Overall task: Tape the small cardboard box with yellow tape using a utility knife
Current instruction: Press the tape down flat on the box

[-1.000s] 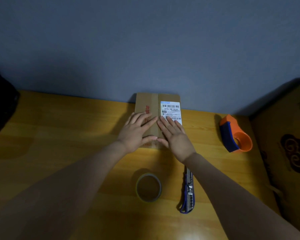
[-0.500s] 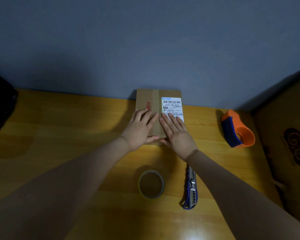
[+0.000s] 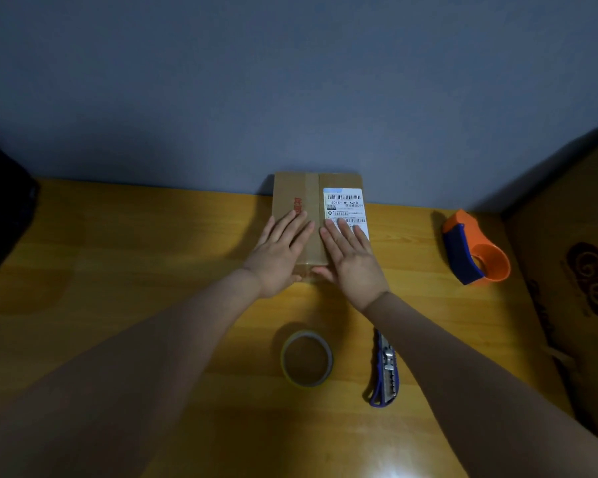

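Both palms flat on box (image 3: 295,191), long axis toward wall.

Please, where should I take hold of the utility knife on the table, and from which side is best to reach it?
Grip the utility knife by the blue handle body near its middle, fingers across its narrow width, coming from above with the right hand. It lies flat, lengthwise toward you, beside the tape roll. Probably avoid the far end under the forearm; whether a blade is out there cannot be seen.

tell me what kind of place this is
Probably a home desk or small packing spot, not a workshop. A wooden tabletop set against a plain grey-blue wall holds a small cardboard box with a shipping label, a roll of yellow tape and an orange and blue tape dispenser.
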